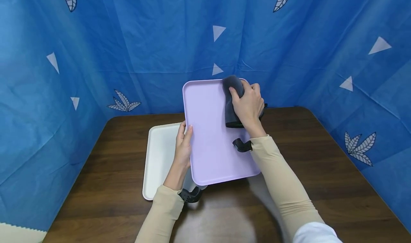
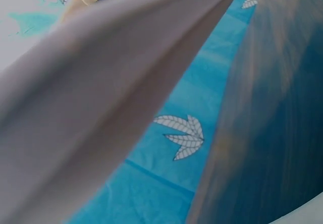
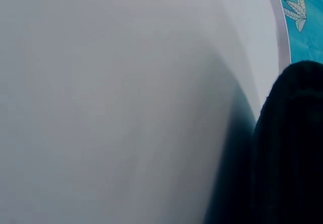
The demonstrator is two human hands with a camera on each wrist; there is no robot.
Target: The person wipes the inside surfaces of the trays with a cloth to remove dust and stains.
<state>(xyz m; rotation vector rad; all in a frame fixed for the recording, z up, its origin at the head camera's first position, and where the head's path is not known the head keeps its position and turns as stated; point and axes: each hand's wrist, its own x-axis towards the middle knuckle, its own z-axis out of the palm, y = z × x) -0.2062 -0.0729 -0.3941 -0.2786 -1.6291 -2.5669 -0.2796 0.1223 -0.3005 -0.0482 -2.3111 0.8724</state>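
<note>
A lavender rectangular tray [image 1: 208,136] is held up at a tilt above the table, its inner face towards me. My left hand [image 1: 183,152] grips its left edge, with the thumb on the front. At the tray's upper right, my right hand [image 1: 251,104] holds a folded dark grey cloth [image 1: 232,86] against the inner face near the rim. The right wrist view has the tray surface [image 3: 126,82] filling most of it and the dark cloth [image 3: 290,153] at the right. In the left wrist view the tray [image 2: 101,72] is a blurred slanting band.
A white tray [image 1: 157,157] lies on the brown wooden table [image 1: 106,171], partly hidden behind the lavender tray and left hand. Blue patterned curtains [image 1: 154,50] hang behind the table and along both sides. Dark camera mounts [image 1: 191,196] sit on both wrists.
</note>
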